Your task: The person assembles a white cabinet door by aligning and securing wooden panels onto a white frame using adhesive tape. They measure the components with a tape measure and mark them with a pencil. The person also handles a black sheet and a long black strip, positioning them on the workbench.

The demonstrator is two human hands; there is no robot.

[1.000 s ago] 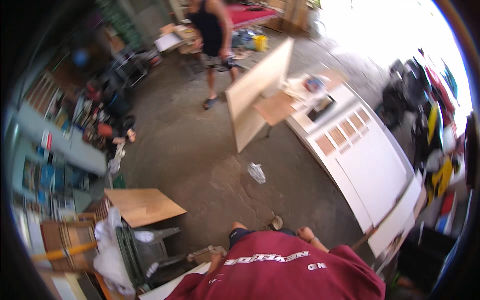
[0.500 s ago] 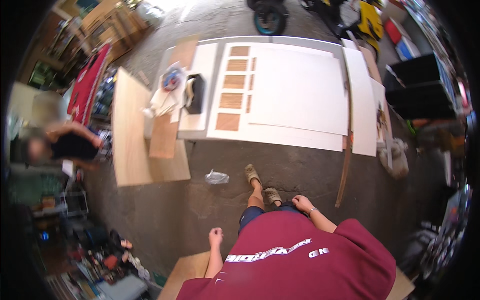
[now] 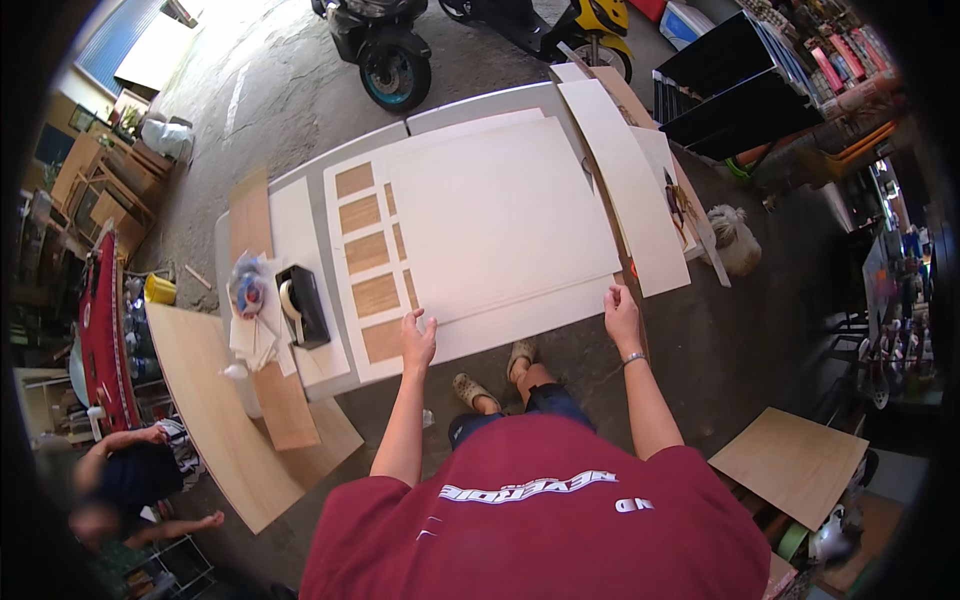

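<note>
White rectangular sheet [image 3: 500, 210] already overlies a larger white panel [image 3: 478, 320]; brown rectangles [image 3: 367, 249] remain uncovered. Left hand [image 3: 419, 340] and right hand [image 3: 622, 312], apart, are at its near corners; grip unclear.

Two motorbikes [image 3: 392, 50], two clogs [image 3: 475, 393], one tape dispenser [image 3: 312, 308]

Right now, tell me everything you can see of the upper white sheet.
The upper white sheet is plain, thin-looking and roughly rectangular, perhaps smooth board, though its exact material is unclear. It lies flat on a larger white panel, right of that panel's brown rectangles. The left grip and right grip are at its near corners; contact is hard to confirm.
</note>
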